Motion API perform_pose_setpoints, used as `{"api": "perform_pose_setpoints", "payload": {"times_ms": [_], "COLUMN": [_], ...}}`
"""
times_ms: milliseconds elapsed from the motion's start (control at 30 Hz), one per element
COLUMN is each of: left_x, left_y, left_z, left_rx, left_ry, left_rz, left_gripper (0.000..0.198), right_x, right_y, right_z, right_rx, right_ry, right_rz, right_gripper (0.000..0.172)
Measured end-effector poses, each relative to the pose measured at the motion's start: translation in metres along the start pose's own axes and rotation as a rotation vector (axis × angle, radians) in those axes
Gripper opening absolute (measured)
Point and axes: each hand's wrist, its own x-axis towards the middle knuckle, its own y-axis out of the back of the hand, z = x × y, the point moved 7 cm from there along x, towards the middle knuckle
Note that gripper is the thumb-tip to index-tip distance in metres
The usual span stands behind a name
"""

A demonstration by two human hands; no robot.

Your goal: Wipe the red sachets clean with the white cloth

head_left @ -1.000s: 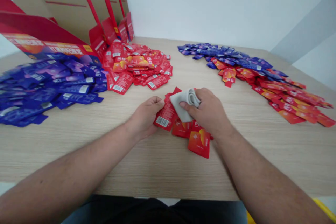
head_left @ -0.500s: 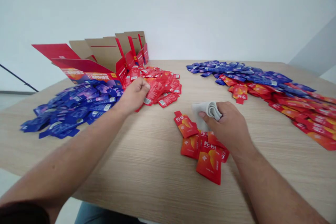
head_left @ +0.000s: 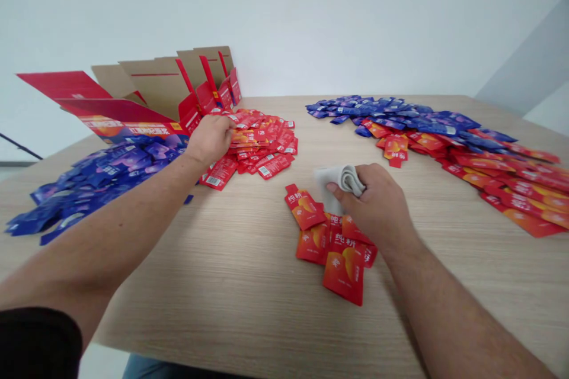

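Note:
My left hand (head_left: 211, 139) is at the left edge of a pile of red packets (head_left: 273, 145), in front of the boxes. Its fingers are closed together, and what they hold, if anything, is hidden. My right hand (head_left: 377, 201) grips a folded white cloth (head_left: 342, 180). Just below the cloth lies a small group of red and orange packets (head_left: 344, 272), overlapping each other, printed side up.
Open red cardboard boxes (head_left: 128, 112) stand in a row at the back left. Blue packets (head_left: 106, 174) are heaped before them. More blue packets (head_left: 391, 112) and rows of red packets (head_left: 502, 177) spread across the right of the wooden table (head_left: 200, 284).
My left hand has moved left and back over the red pile. The whole view has shifted slightly. My right hand still grips the cloth.

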Motion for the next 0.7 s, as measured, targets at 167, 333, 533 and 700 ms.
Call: {"api": "perform_pose_setpoints", "payload": {"times_ms": [167,333,533,700], "left_x": [-0.048,-0.088,-0.092,-0.097], "left_y": [-0.032,-0.097,-0.132,-0.156], "left_z": [0.044,0.104,0.134,0.121], "left_rx": [0.084,0.13,0.192,0.314], "left_ry": [-0.033,-0.281,-0.357,-0.443], "left_rz": [-0.185,-0.587,-0.725,-0.973], "left_gripper": [0.015,0.038,0.065,0.063], "right_x": [0.006,0.009,0.01,0.01], "right_y": [0.008,0.008,0.002,0.0], "right_z": [0.018,0.031,0.037,0.036], "right_rx": [0.002,0.009,0.039,0.06], "right_ry": [-0.119,-0.178,-0.159,-0.14], "right_rz": [0.086,0.124,0.124,0.125], "right_gripper": [0.027,0.027,0.026,0.025]}}
